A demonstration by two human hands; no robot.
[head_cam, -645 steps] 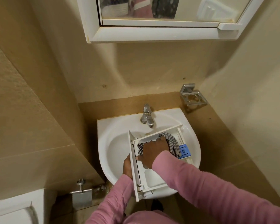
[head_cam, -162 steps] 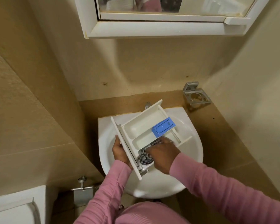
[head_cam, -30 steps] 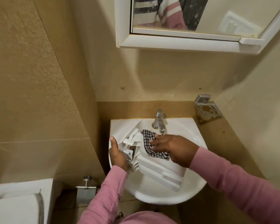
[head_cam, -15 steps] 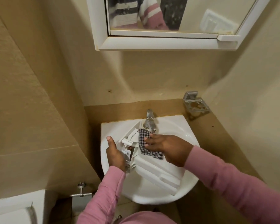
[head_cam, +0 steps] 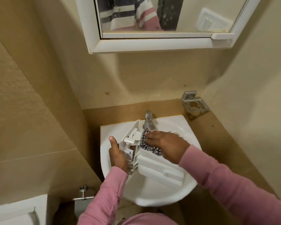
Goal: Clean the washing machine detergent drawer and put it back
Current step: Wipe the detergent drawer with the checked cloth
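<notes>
White detergent drawer (head_cam: 159,169), underside up, slanted over the sink (head_cam: 152,200), checkered cloth (head_cam: 150,146) on it.

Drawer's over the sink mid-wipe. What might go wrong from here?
1. Only the left hand grips the drawer, by one end, tilted above the sink. The right hand pressing on it may twist it loose.
2. The cloth sits close to the tap and could snag on it.

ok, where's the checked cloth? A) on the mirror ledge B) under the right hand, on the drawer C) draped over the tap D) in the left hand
B: the right hand presses the checked cloth flat against the drawer, while the left hand grips the drawer's end.
</notes>
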